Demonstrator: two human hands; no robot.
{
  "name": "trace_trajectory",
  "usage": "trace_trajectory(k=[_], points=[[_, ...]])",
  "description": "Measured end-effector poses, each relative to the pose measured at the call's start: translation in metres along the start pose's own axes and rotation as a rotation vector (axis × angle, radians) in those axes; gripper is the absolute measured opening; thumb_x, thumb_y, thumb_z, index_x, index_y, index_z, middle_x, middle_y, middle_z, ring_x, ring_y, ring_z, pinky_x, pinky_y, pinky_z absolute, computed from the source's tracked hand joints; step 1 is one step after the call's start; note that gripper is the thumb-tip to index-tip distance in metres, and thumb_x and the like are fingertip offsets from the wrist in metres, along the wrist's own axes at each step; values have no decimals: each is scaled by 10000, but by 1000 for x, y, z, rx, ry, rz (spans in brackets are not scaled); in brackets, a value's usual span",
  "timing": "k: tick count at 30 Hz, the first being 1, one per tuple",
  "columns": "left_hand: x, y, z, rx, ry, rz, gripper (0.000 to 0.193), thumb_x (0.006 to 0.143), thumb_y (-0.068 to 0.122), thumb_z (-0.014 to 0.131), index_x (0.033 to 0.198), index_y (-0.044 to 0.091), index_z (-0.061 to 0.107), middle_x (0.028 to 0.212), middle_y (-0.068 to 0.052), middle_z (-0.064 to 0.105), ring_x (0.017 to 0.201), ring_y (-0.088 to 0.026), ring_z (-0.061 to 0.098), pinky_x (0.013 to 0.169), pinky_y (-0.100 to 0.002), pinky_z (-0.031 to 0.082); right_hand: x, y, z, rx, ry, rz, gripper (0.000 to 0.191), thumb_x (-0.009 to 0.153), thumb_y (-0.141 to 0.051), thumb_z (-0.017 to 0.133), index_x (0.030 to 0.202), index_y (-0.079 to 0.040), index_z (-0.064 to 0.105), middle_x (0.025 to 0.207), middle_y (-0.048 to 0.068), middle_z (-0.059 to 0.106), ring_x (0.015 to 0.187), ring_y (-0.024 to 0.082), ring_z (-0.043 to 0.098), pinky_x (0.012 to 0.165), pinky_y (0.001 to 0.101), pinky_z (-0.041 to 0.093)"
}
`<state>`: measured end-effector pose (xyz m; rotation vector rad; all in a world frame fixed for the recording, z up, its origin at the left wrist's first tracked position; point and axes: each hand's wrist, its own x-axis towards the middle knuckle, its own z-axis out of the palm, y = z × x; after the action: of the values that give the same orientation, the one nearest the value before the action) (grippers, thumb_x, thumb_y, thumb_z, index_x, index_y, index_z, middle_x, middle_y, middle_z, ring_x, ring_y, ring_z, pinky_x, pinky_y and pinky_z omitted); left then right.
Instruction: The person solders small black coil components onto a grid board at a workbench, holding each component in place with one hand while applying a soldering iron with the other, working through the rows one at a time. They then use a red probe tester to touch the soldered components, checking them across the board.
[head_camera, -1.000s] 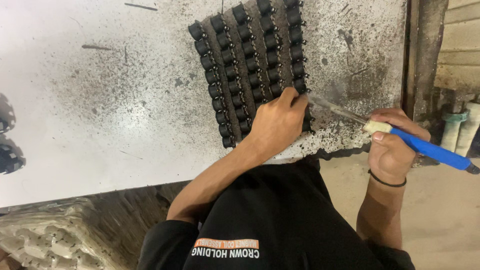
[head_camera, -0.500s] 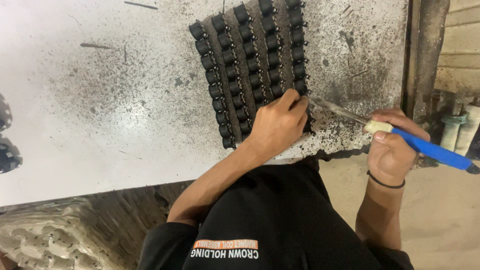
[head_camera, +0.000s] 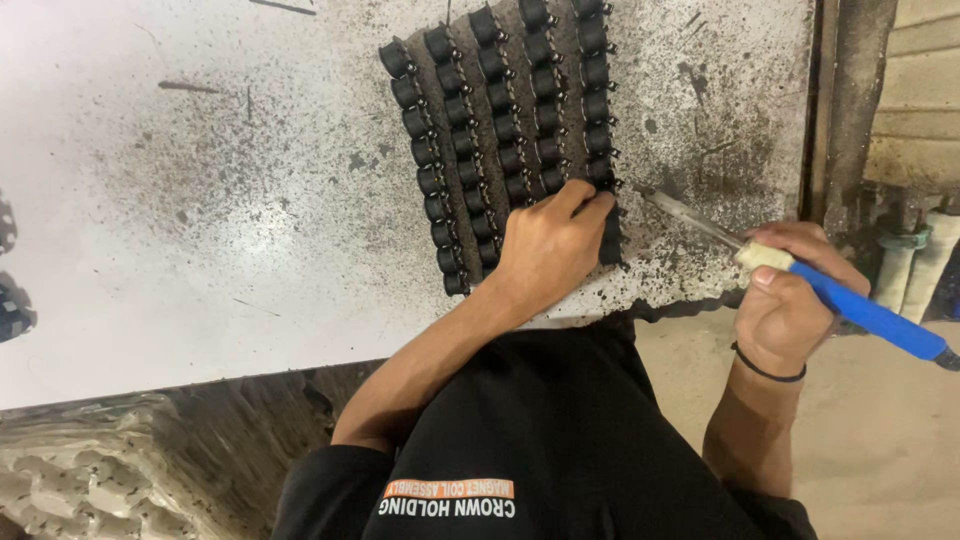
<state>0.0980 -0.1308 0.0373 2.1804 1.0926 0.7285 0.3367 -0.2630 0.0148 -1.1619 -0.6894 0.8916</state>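
Note:
A dark tray (head_camera: 432, 100) of small black coil parts set in several rows lies on the speckled white worktable (head_camera: 200, 220). My left hand (head_camera: 545, 245) rests on the tray's near right corner, fingertips pinching one black coil part (head_camera: 603, 185) in the rightmost row. A blue-handled soldering iron (head_camera: 850, 305) is in my right hand (head_camera: 785, 300), off the table's near right corner. Its metal tip (head_camera: 650, 197) reaches the part under my left fingers.
A grey moulded tray (head_camera: 90, 470) sits below the table's near edge at lower left. More black parts (head_camera: 10, 310) show at the left edge. A wooden post (head_camera: 850, 110) and white cylinders (head_camera: 915, 265) stand at the right.
Almost nothing moves. Both hands stay at the same coil part, with the iron's tip held against it.

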Motion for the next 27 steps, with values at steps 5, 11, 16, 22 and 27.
trace_trajectory(k=[5,11,16,22,27], points=[[1,-1,1,11,7,3,216,843,-12,685,1051,34,718,993,-66,592,750,-250,710,580,-385,562,-1,-2,0,-4,-11,23,316,768,8,641,1047,147,696,1028,263,693,899,295,671,842,315,571],[4,-4,4,-3,-22,-5,220,861,-9,678,1075,33,706,1013,-93,601,748,-267,707,577,-390,566,0,-5,5,-46,-67,-2,319,787,19,656,1076,152,668,1028,266,694,919,309,681,833,313,554],[5,-6,4,6,-22,8,227,855,3,676,1078,32,707,1007,-95,601,763,-274,713,582,-400,569,5,-7,11,27,38,-3,345,771,-11,643,1091,105,695,1026,239,698,945,299,679,864,327,584],[3,-5,5,23,-25,17,240,846,-6,664,1079,31,703,1010,-102,601,782,-268,721,589,-396,572,4,-15,16,-111,-66,12,329,756,-21,646,1035,142,710,1015,243,693,910,269,649,833,277,515],[5,-6,8,26,-46,15,242,818,-17,666,1054,23,695,996,-113,603,763,-266,714,577,-381,571,3,-18,11,-255,-121,-39,307,761,-29,666,1017,136,702,1016,241,701,892,262,678,811,268,530]])
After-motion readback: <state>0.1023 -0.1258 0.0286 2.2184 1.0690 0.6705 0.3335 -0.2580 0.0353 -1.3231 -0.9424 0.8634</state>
